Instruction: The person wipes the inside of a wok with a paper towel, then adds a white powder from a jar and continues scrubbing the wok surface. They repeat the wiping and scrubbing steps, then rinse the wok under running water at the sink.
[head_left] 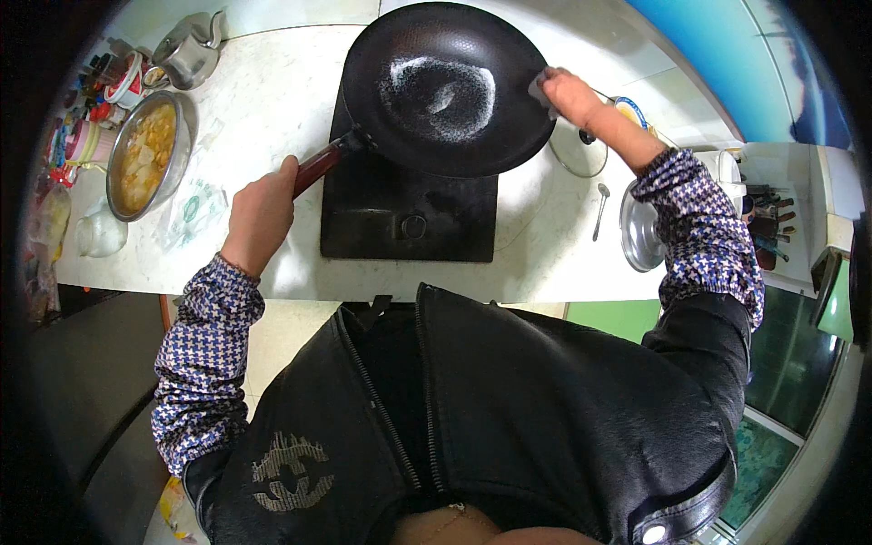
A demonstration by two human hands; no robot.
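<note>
A dark wok [449,160] sits over a black flat cooktop [368,214], covering its far part. My left hand [261,211] is closed around the wok's reddish-brown handle [318,169]. At the right rim of the wok is my right hand [573,100], its fingers pinching a crumpled pale tissue or cloth [539,92] against the inner wall. A whitish, ring-like patch, perhaps glare or residue, shows on the wok's bottom. The near part of the cooktop has a round control.
To the left stand a steel bowl [182,139] of yellowish food, a metal kettle [187,58], a glass jar [102,231] and a plastic bag [197,211]. Right of the cooktop are a glass lid [586,158], a spoon [600,214] and a round steel vessel or lid [637,235].
</note>
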